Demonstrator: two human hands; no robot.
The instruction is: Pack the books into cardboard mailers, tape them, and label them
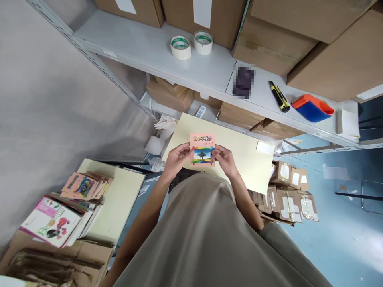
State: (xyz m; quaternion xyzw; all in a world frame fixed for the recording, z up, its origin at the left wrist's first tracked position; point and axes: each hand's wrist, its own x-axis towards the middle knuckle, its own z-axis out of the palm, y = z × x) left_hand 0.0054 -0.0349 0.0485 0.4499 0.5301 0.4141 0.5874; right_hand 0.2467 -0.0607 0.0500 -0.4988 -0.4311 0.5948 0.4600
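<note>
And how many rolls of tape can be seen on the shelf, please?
2. The left roll lies on the grey upper shelf; the right roll lies beside it, in front of a cardboard box. Others may be hidden.

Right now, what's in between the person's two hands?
A pink booklet, touching both the left hand and the right hand; the head view shows it.
</note>
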